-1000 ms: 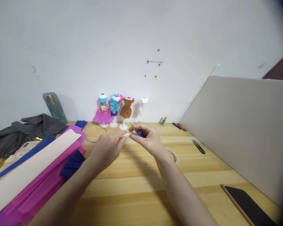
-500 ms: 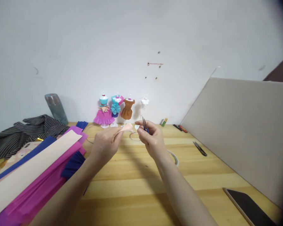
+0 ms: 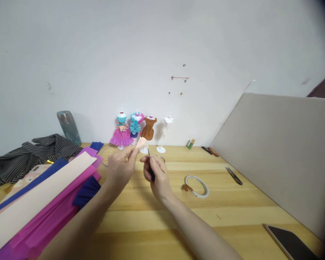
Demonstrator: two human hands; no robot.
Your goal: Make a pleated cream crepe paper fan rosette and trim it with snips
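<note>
My left hand (image 3: 121, 164) is closed on a small folded piece of peach crepe paper (image 3: 141, 142), pinched between thumb and fingers with its wider end pointing up. Close beside it, my right hand (image 3: 160, 178) is wrapped around small scissors (image 3: 152, 172) with dark blue handles. Their blades point upward near the right side of the paper; whether they touch it I cannot tell. Behind the hands stand several little dress forms: one in a pink skirt (image 3: 121, 136), one in blue (image 3: 135, 127), one in a brown dress (image 3: 148, 129) and a bare white one (image 3: 168, 122).
Long crepe paper strips (image 3: 54, 191) and a striped cloth (image 3: 47, 153) lie at left, near a flask (image 3: 69, 126). Rightward are a tape roll (image 3: 206, 190), black snips (image 3: 234, 176), a glue stick (image 3: 191, 144), a phone (image 3: 292, 241) and a tall white board (image 3: 281, 155).
My right hand has moved left and slightly down, bringing the scissors close to the peach paper. The paper now points more upward. The tape roll has come into fuller view.
</note>
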